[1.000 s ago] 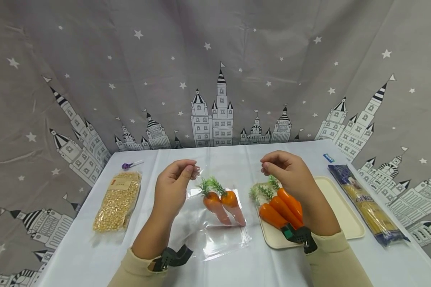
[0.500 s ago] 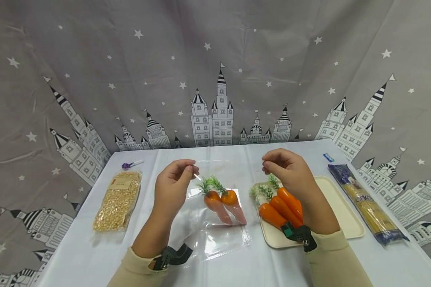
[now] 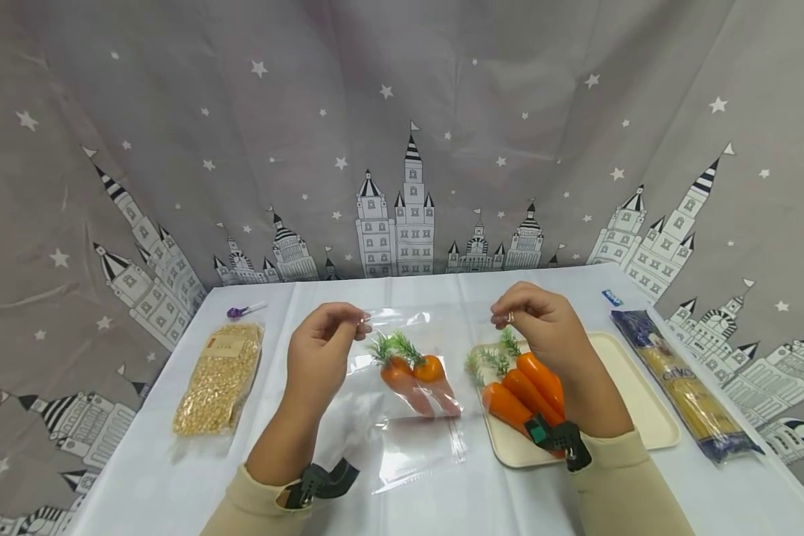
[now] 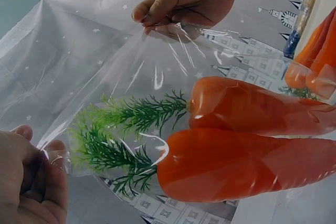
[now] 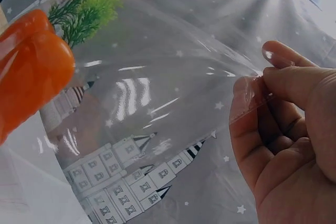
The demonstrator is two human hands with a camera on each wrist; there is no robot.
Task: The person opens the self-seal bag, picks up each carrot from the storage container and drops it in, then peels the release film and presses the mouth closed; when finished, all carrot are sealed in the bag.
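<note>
Clear plastic: the bag [image 3: 402, 417] is transparent; its lower part lies on the white table [image 3: 141, 476] and its mouth is lifted and stretched between both hands.
Left hand: the left hand [image 3: 321, 353] pinches the bag's top left corner between thumb and fingertips, raised above the table.
Right hand: the right hand [image 3: 543, 327] pinches the opposite corner of the bag's mouth; the right wrist view shows the edge pressed between thumb and forefinger.
Bag contents: two carrots [image 3: 417, 381] with green tops lie inside the bag, side by side, tops toward the mouth.
Tray: a cream tray [image 3: 633, 394] just right of the bag holds three more carrots [image 3: 522, 387], partly under the right wrist.
Left side: a packet of yellow grains [image 3: 219, 376] lies flat, well apart from the bag; a small purple object [image 3: 237, 310] sits beyond it.
Right side: a pasta packet [image 3: 683, 383] lies beside the tray.
</note>
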